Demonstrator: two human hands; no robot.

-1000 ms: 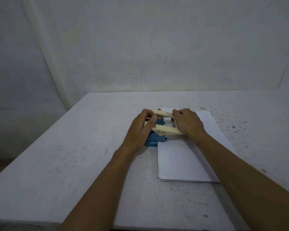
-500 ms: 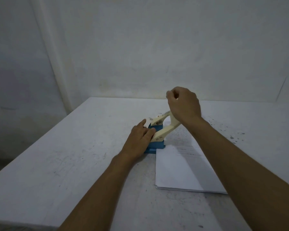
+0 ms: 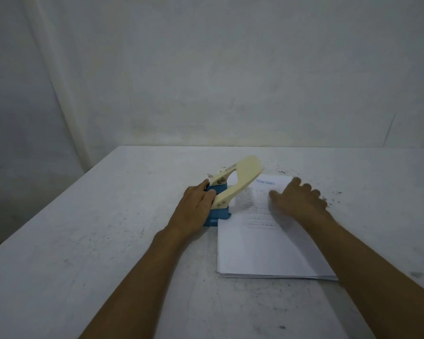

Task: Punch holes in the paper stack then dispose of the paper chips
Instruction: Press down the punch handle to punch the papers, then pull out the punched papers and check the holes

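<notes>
A hole punch (image 3: 233,183) with a blue base and a cream lever stands at the middle of the table, its lever raised and slanting up to the right. The left edge of a white paper stack (image 3: 260,243) sits in the punch's slot. My left hand (image 3: 194,209) lies against the punch's left side, gripping the blue base. My right hand (image 3: 298,198) is blurred, fingers spread, palm down over the upper part of the paper stack, holding nothing.
The white table (image 3: 96,241) is scuffed, with dark specks near its far right part. Its left edge drops off toward a grey wall, and another wall stands close behind the far edge.
The lever went from pressed flat to raised. My right hand let go of the lever and dropped onto the paper stack. My left hand stayed on the punch's base.
</notes>
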